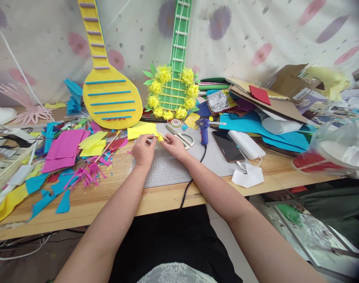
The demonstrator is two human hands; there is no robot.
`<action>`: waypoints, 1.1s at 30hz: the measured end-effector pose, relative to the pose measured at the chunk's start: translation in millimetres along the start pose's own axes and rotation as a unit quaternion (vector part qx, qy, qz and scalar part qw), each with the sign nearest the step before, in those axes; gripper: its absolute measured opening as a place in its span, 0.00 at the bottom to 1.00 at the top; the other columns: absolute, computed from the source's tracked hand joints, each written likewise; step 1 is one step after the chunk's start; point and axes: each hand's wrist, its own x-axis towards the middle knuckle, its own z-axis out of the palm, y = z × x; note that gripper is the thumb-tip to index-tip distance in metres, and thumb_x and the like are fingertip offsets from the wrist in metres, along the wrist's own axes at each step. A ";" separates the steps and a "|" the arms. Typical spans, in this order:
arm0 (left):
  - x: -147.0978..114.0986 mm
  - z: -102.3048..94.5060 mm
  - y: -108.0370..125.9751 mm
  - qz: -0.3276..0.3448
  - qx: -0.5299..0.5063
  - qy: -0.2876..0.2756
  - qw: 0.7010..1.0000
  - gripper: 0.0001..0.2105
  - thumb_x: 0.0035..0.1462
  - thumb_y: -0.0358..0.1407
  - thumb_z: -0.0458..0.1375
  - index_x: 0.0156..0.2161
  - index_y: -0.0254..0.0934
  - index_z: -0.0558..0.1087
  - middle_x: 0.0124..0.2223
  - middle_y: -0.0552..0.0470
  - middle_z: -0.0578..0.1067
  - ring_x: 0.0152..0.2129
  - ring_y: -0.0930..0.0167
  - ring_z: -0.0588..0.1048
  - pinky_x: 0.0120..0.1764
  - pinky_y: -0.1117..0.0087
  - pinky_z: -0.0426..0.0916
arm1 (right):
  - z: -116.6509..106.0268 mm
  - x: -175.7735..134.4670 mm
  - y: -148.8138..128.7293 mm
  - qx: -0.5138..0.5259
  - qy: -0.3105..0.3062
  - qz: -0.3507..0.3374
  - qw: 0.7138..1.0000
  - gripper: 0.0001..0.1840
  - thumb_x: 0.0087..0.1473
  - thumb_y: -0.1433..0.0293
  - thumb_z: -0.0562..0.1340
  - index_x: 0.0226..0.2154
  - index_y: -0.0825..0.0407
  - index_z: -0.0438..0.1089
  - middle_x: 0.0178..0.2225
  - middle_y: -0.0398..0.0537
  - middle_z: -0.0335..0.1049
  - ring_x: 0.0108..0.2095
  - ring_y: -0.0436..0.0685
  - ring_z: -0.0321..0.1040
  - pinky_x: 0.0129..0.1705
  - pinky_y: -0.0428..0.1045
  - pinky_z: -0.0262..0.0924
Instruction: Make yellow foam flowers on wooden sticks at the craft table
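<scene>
Over the grey cutting mat [164, 173], my left hand [144, 150] and my right hand [174, 145] meet with fingertips almost touching. A small piece of yellow paper [160, 138] sits between them, pinched at its left side by my left fingers. In my right fingers is a thin wooden stick [165, 137], its tip at the yellow paper. Both hands are closed, and the fingers partly hide the paper. Just behind my left hand lies a folded yellow paper strip [141, 130]. Scissors [184, 137] lie right behind my right hand.
A blue glue gun [204, 133] stands right of the scissors, its cord crossing the mat. A phone [227, 146] and a white power bank [246, 144] lie further right. Paper scraps [64, 149] cover the left. Yellow [113, 98] and green [178, 84] paper instruments lean behind.
</scene>
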 end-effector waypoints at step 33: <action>-0.5 4.5 4.4 -0.025 -0.022 -0.019 0.999 0.02 0.47 0.32 0.56 0.29 0.38 0.70 0.31 0.54 0.73 0.21 0.75 0.68 0.30 0.72 0.62 | -3.6 -1.5 -13.4 -0.216 0.096 0.000 0.972 0.15 0.48 0.69 0.53 0.41 0.48 0.63 0.26 0.41 0.67 0.26 0.51 0.61 0.29 0.45 0.48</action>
